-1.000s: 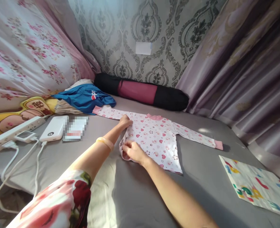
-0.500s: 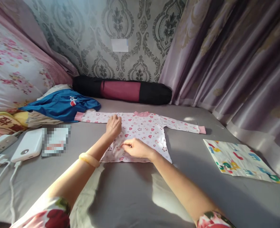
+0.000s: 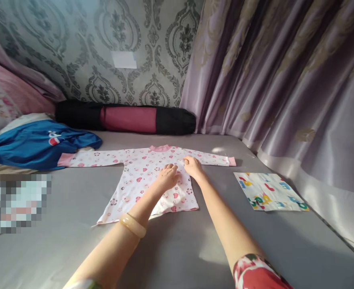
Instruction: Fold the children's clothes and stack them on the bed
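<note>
A child's long-sleeved shirt (image 3: 143,172), white with pink hearts and flowers and a pink collar and cuffs, lies spread flat with both sleeves stretched out sideways. My left hand (image 3: 167,177), below a pale bangle, rests on the shirt's front with its fingers apart. At the armpit under the right-hand sleeve, my right hand (image 3: 193,166) pinches the shirt's edge between thumb and fingers. My left forearm covers part of the lower hem.
A folded cloth with colourful letters (image 3: 271,192) lies at the right on the grey sheet (image 3: 170,257). Blue clothing (image 3: 38,140) is heaped at the left, touching a cuff. Behind lies a long black and maroon bag (image 3: 128,119). Curtains (image 3: 237,72) hang at the right.
The view has turned to the right. Both hands have moved from the shirt's left side to its right side. The left hand's fingers have loosened from their pinch.
</note>
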{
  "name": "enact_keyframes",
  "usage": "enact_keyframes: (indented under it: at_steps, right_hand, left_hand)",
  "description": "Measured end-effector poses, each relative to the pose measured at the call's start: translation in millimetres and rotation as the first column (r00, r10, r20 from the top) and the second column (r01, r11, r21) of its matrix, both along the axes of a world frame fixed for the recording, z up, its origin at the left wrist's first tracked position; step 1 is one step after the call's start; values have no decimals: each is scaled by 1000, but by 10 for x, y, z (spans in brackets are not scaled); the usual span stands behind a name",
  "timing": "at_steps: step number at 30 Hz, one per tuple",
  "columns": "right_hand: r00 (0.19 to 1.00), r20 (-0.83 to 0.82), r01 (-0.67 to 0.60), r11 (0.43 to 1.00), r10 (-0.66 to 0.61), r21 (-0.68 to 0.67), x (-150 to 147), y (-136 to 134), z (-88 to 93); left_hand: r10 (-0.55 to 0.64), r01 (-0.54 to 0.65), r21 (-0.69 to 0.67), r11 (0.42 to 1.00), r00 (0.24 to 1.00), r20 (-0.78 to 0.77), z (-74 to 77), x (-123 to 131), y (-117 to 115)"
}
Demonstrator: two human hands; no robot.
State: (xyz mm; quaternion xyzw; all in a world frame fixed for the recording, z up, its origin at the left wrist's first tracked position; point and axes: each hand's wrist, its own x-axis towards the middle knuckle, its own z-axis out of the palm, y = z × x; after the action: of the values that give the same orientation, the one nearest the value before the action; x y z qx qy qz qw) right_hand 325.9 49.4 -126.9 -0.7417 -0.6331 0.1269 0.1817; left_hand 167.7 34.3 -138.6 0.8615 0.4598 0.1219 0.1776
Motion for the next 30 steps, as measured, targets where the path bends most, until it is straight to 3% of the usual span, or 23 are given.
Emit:
enact_keyframes:
  at_steps: [4, 11, 16, 23, 30]
  right_hand:
    - [996, 17, 88, 995, -87, -45, 188, 97, 5]
    - [992, -93, 75, 992, -85, -104, 435, 270, -43]
    - [952, -173, 252, 967, -254, -35, 800, 382, -14]
    - [822, -180, 558, 827, -540, 71, 1292, 258, -5]
    - [630, -153, 773, 595, -762, 218, 1433, 89, -85]
  left_hand:
    - [-21, 16, -47, 999, 994, -108, 14, 197, -94]
    - [-84, 65, -118, 991, 982, -167, 150, 189, -75]
    - [-105, 68, -170, 983, 970, -219, 288, 247, -36]
    - [-147, 97, -184, 978, 948, -281, 342, 292, 5]
    - [-165, 126, -167, 978, 956, -241, 318, 279, -4]
